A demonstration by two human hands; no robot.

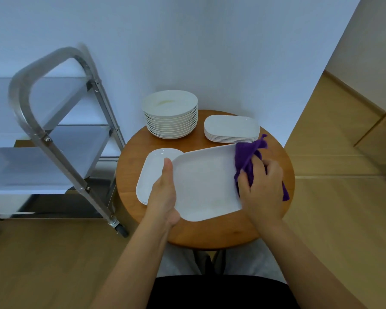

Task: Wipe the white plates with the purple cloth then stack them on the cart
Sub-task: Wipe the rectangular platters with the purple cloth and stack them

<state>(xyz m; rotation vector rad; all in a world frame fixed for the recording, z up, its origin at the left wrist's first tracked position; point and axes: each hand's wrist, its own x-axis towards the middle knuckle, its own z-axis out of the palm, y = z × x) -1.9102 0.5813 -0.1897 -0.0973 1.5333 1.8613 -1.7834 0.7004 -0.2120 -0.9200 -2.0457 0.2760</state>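
Head view: the left hand [163, 192] is gripping the plate [206, 181] by its left rim over the table [274, 221], while the right hand [262, 186] is pinching the soft cloth [246, 159] onto its right edge; the plate looks stiff, slick and breakable.

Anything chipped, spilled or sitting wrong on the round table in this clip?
Nothing stands out. The left hand holds the rectangular plate while the right hand wipes it with the purple cloth. The round plates look evenly stacked.
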